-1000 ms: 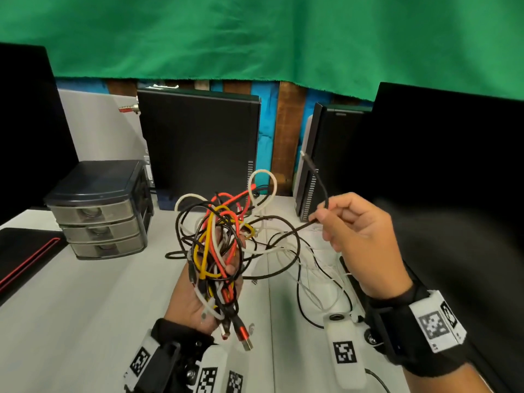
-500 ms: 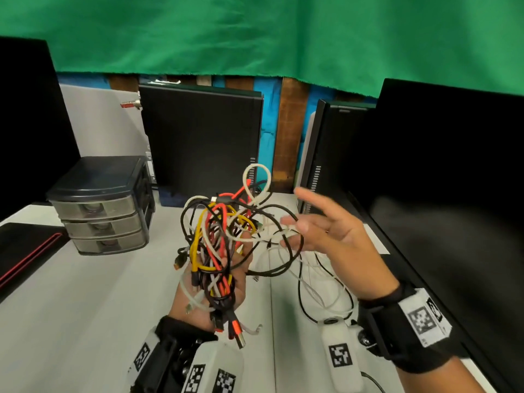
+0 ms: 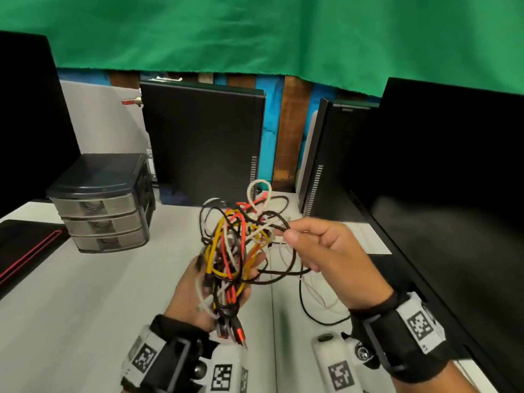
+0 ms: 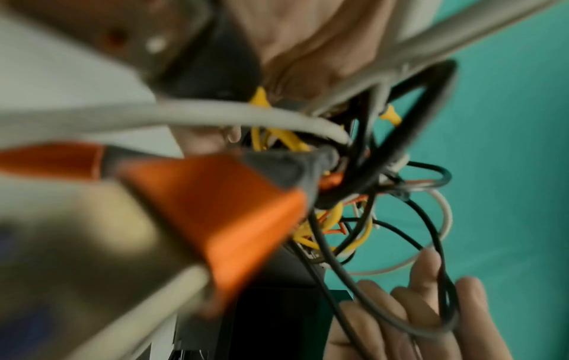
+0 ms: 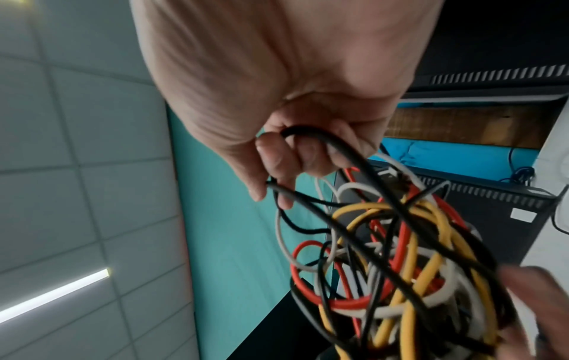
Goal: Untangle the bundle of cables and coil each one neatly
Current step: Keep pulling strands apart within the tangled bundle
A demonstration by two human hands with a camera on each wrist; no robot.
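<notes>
Now left hand [image 3: 198, 290] clutches cable bundle [image 3: 235, 251]; right hand [image 3: 331, 256] pinches black cable [image 3: 279, 225]; drawer organizer [image 3: 103, 202] far left, monitor [image 3: 453, 194] right.

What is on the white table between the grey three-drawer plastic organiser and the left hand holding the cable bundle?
Nothing: in the head view that stretch of white table between the grey three-drawer organiser and left hand is bare.

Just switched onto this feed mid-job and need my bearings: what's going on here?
A person is untangling cables over a white desk. The left hand cradles the cable bundle, a knot of yellow, red, white and black leads, palm up. The right hand pinches a loop of black cable at the bundle's right side. Nothing is coiled yet; more black and white cable trails onto the desk beneath the right hand.
</notes>
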